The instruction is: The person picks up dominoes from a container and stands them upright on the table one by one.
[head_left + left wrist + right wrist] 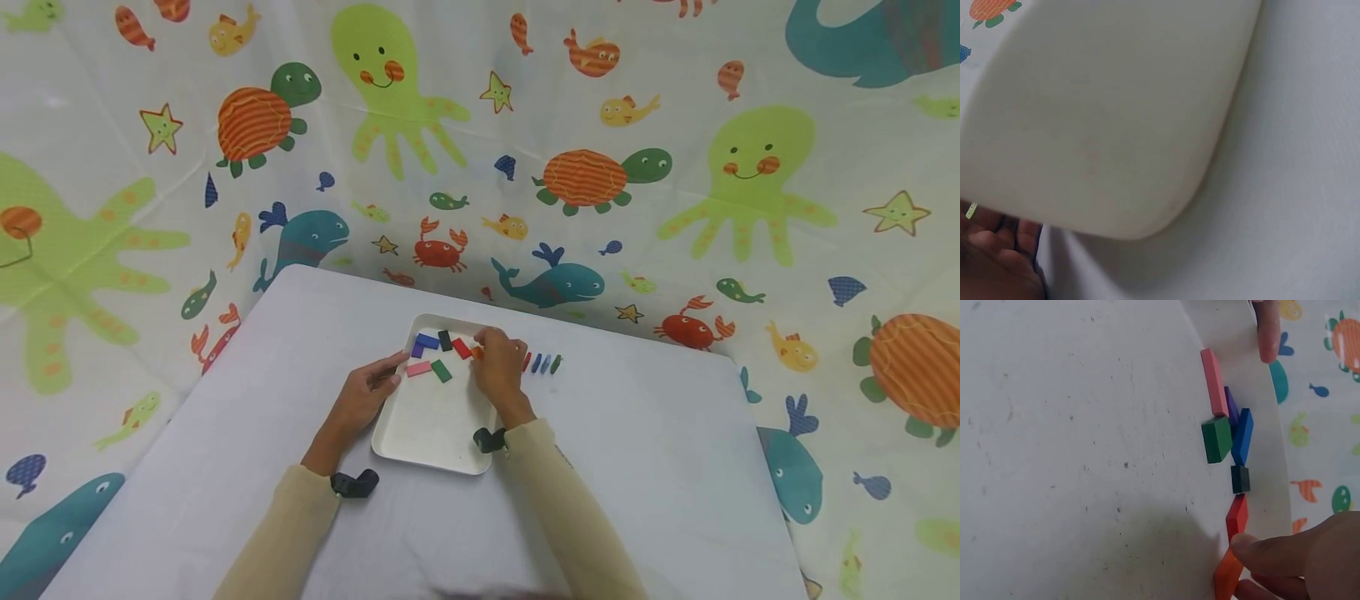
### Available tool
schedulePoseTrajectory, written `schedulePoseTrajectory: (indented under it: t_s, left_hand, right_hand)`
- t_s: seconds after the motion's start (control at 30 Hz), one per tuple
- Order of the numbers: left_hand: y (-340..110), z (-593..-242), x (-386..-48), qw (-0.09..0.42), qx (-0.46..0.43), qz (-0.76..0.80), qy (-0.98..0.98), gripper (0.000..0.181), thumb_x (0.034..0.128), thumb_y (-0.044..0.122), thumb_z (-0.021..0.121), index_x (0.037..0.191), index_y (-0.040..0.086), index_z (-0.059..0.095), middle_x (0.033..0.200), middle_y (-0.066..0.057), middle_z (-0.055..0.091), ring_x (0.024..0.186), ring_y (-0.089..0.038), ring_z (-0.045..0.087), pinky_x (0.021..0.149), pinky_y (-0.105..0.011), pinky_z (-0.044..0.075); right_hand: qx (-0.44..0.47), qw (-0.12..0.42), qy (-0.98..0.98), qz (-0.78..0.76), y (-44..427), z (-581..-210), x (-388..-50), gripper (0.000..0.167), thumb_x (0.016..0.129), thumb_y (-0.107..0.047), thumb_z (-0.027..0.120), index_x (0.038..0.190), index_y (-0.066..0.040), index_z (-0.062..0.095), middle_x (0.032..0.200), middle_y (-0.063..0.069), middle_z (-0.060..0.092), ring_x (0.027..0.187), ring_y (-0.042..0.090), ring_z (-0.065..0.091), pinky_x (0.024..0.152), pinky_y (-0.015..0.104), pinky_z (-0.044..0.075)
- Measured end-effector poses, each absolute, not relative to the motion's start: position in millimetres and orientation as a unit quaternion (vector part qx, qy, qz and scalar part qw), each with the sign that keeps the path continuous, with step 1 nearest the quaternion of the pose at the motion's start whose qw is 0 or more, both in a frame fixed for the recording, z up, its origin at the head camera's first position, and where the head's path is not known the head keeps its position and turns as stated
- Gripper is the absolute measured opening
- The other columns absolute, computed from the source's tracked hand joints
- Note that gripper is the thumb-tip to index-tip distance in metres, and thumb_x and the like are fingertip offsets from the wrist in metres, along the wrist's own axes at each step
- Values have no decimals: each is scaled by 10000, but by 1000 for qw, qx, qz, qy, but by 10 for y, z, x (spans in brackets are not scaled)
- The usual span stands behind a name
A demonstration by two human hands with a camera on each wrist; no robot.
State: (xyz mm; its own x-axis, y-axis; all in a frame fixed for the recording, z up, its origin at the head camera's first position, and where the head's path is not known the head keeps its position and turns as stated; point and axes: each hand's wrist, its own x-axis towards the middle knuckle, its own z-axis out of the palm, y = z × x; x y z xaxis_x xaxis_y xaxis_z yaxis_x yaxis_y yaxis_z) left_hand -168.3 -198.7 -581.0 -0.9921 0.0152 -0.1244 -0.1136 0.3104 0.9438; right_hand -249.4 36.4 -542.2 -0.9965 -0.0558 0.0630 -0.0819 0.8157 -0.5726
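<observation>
A shallow white tray (435, 425) lies on the table. My left hand (363, 396) holds its left rim; in the left wrist view, curled fingers (1007, 247) show below the tray's edge. Over the tray's far right part, my right hand (497, 367) pinches an orange block (1227, 575) between thumb and fingers. The thumb tip lies where this block meets a red block (1237, 515). Farther along the far side are a black block (1240, 479), a blue block (1242, 437), a partly hidden purple block (1231, 406), a green block (1215, 440) and a pink block (1213, 382).
Right of the tray, several small slim coloured pieces (545, 364) stand in a row on the white-covered table (637, 467), partly behind my right hand. A curtain (480, 192) printed with sea animals hangs behind the table. Small dark specks mark the tray's floor.
</observation>
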Motion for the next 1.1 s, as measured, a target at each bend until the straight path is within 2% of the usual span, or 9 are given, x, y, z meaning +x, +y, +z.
schedulePoseTrajectory:
  t_s: [0.33, 0.57, 0.8, 1.1]
  left_hand:
    - [-1981, -5802, -1689, 55, -34, 586, 808, 451, 1112, 209, 566, 1562, 230, 553, 1694, -28, 445, 1582, -299, 414, 1278, -501, 385]
    - [-1976, -5786, -1683, 55, -28, 592, 803, 459, 1109, 193, 568, 1568, 214, 545, 1696, -38, 440, 1579, -304, 418, 1274, -501, 391]
    - [-1978, -5786, -1688, 53, -26, 588, 807, 463, 1109, 193, 570, 1571, 206, 541, 1694, -44, 443, 1578, -310, 418, 1273, -507, 391]
    - [-1983, -5783, -1682, 47, -18, 586, 808, 462, 1107, 173, 568, 1568, 177, 543, 1689, -59, 450, 1574, -316, 424, 1267, -506, 397]
  right_hand:
    - [38, -4, -957, 289, 339, -5409, -2475, 281, 925, -72, 814, 1188, -142, 744, 1164, 31, 764, 1110, 210, 682, 1243, 545, 333]
    - [51, -13, -962, 267, 359, -5429, -2477, 321, 916, -121, 837, 1220, -141, 739, 1160, 32, 770, 1122, 214, 691, 1251, 546, 330]
    - [62, -23, -964, 257, 374, -5415, -2463, 274, 911, -82, 826, 1169, -143, 759, 1098, 34, 776, 1120, 229, 691, 1264, 559, 317]
    - [69, -29, -967, 245, 367, -5411, -2451, 214, 937, -88, 797, 1143, -144, 781, 1110, 35, 776, 1142, 233, 695, 1280, 572, 294]
